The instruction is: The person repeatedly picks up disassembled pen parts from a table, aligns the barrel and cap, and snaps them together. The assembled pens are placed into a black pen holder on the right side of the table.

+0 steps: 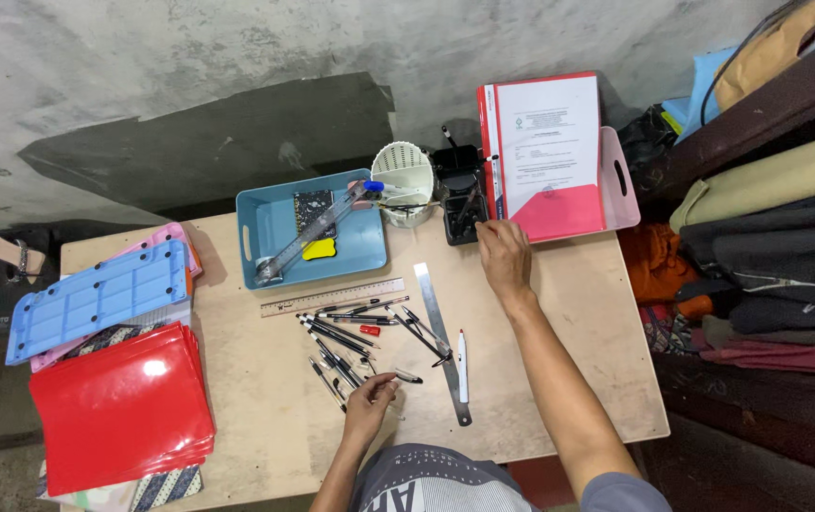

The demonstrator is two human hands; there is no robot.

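A low wooden table point(578, 313) stands on the floor. On it lie pens point(351, 337), rulers point(332, 298), a blue tray point(270, 228) and red folders point(118, 408).

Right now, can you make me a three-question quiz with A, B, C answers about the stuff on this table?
1. Where does the yellow thing lie?
A. in the blue tray
B. on the red folders
C. in the white basket

2. What colour is the stack of folders at the table's near left corner?
A. green
B. red
C. black

3. What is the right hand doing?
A. resting flat on the pens
B. lifting the metal ruler
C. touching the standing red folder's lower edge

Answers:
1 A: the yellow thing sits inside the blue tray, under a clear ruler.
2 B: the stack of folders is shiny red.
3 C: the right hand reaches out to the standing red folder, fingers at its bottom edge, while the left hand pinches a pen near the pile.
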